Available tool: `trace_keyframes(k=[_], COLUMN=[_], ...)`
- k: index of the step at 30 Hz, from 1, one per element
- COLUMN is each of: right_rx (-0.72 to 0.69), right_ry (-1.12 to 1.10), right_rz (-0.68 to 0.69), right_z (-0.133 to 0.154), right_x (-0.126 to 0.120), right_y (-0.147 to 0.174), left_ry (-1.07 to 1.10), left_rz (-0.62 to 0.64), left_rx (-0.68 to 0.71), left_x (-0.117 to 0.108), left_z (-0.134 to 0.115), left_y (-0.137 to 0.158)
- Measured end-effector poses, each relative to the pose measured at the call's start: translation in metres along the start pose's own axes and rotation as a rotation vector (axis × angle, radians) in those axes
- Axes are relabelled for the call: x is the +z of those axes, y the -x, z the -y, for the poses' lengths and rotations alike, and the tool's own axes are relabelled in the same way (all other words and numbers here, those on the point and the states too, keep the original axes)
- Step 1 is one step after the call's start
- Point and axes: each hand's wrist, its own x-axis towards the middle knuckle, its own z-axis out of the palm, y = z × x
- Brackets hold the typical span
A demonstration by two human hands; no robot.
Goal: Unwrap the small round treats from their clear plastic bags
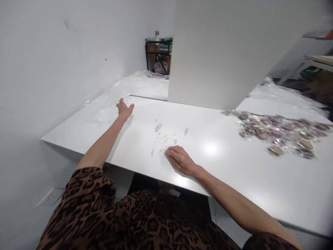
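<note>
My left hand [125, 109] reaches out over the far left part of the white table [205, 135]. Its fingers are spread and nothing is in them. Beside it lies clear plastic film or bags [101, 107], hard to make out against the white surface. Near the table's front edge rests my right hand [180, 159], palm down, its fingers curled and close together. Whatever it may hold is hidden under the fingers. Just beyond that hand, grey worn marks [158, 127] show on the tabletop.
Several small clear-wrapped packets [275, 130] with pinkish and brown contents lie at the right. An upright white panel [218, 52] stands along the table's back edge. A wall [65, 62] borders the left side. Behind stands a dark shelf [156, 52], with more plastic [286, 93] at the back right.
</note>
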Motion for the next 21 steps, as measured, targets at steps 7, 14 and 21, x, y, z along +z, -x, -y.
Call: trace_keyframes(k=[7, 14, 21], right_rx=[0.475, 1.167, 0.626], right_ry=[0.199, 0.478, 0.250], right_rz=[-0.072, -0.070, -0.188], right_z=[-0.049, -0.132, -0.086], right_x=[-0.046, -0.160, -0.106], right_y=[0.020, 0.090, 0.072], left_ry=[0.007, 0.105, 0.042], left_rz=[0.119, 0.087, 0.106], left_rx=[0.224, 0.240, 0.313], left_x=[0.040, 0.057, 0.071], left_z=[-0.023, -0.023, -0.060], left_y=[0.112, 0.122, 0.077])
